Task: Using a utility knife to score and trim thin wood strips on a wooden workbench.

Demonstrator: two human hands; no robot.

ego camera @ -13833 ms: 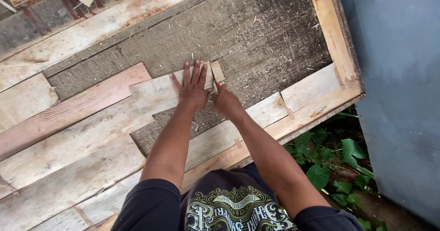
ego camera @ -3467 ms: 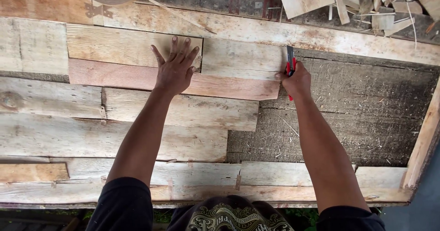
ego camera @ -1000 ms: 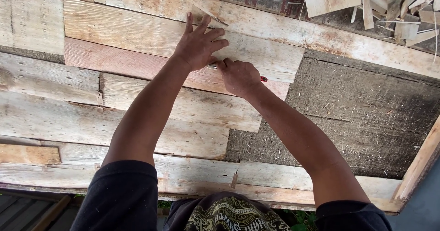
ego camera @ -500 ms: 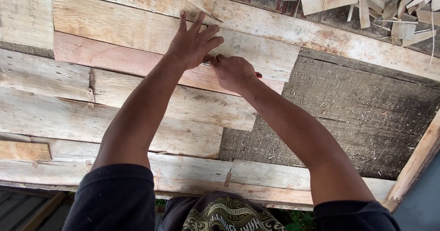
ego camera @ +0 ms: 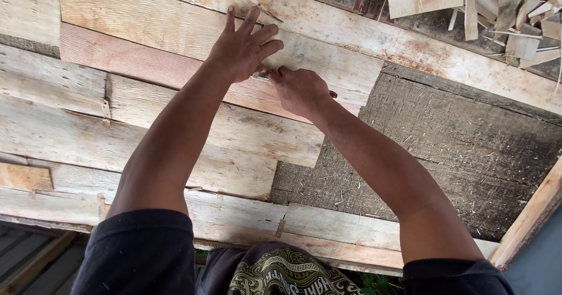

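Note:
My left hand point(ego camera: 243, 49) lies flat with fingers spread on a pale wooden plank point(ego camera: 146, 23). Just right of it, my right hand point(ego camera: 300, 90) is closed around a small red-handled tool point(ego camera: 332, 94). The tool's tip point(ego camera: 261, 76) touches the wood at the seam between the pale plank and a reddish plank point(ego camera: 134, 64), close under my left fingers. Most of the tool is hidden in my fist, so I cannot tell its kind. Both arms reach forward over a panel of rough planks.
A bare dark grey board point(ego camera: 456, 154) fills the right part of the panel. A wooden frame rail point(ego camera: 530, 213) runs along the right edge. Wood offcuts and splinters point(ego camera: 503, 8) lie piled at the top right. Several weathered planks point(ego camera: 52, 125) cover the left.
Since 3.5 s ago my right hand has moved with the tool from the plank's right end to beside my left hand. Over the last second both hands have stayed almost still.

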